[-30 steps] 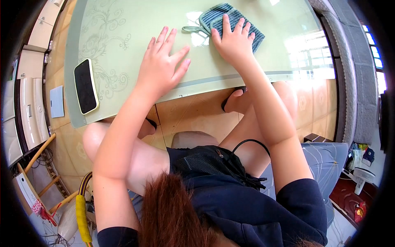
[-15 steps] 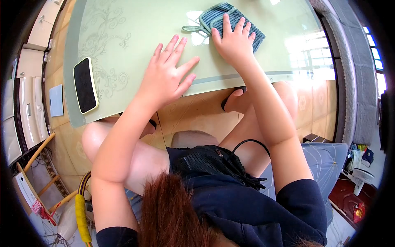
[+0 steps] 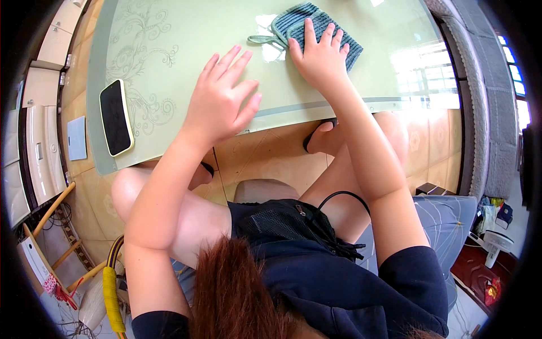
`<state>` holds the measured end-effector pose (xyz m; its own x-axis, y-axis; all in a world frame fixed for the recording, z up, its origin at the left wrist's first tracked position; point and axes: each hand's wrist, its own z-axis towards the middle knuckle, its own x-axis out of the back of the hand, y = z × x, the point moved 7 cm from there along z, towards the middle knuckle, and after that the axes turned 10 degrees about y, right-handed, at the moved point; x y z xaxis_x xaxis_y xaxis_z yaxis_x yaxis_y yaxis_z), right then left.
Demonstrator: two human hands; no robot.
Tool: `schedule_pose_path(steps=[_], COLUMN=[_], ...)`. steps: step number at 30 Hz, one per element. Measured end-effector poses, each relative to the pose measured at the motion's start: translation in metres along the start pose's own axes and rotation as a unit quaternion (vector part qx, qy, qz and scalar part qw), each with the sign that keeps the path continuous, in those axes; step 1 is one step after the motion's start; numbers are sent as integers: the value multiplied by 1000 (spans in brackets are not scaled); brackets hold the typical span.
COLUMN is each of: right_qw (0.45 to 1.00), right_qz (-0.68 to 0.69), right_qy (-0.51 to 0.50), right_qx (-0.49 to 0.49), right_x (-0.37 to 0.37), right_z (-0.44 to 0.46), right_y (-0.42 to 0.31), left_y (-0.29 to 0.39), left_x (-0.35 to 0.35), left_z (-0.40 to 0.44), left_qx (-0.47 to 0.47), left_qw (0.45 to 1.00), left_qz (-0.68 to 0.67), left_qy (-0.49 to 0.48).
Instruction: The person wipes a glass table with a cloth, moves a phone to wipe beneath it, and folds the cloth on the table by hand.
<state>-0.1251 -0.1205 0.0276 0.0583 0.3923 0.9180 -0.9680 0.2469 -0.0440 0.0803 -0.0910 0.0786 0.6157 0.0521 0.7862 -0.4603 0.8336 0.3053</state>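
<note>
A folded blue-green striped cleaning cloth with a hanging loop lies on the pale glass tabletop. My right hand rests on the cloth with its fingers spread, covering the lower middle of it. To the left, my left hand is over the table's near edge, fingers apart and slightly bent, holding nothing. Whether it touches the glass I cannot tell.
A phone with a dark screen lies at the table's left edge. Beyond that edge, a light blue flat object is on the tiled floor. A grey sofa stands at the right, white cabinets at the left.
My left hand has shifted a little to the left, and its fingers are slightly more bent. The right hand and the cloth have hardly moved.
</note>
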Motion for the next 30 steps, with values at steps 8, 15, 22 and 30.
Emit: schedule_pose_path(steps=[8, 15, 22, 30], right_qw=[1000, 1000, 1000, 1000], right_qz=[-2, 2, -2, -3], right_qy=[-4, -5, 0, 11], right_qx=[-3, -2, 3, 9], right_x=[0, 0, 0, 0], right_z=[1, 0, 0, 0], right_y=[0, 0, -1, -1], left_y=[11, 3, -3, 0], left_x=[-5, 7, -4, -16], left_z=[-2, 5, -1, -8], left_qx=[-28, -31, -12, 10], left_qw=[998, 999, 1000, 999], left_qz=[-47, -37, 1, 7], left_qy=[-13, 0, -10, -37])
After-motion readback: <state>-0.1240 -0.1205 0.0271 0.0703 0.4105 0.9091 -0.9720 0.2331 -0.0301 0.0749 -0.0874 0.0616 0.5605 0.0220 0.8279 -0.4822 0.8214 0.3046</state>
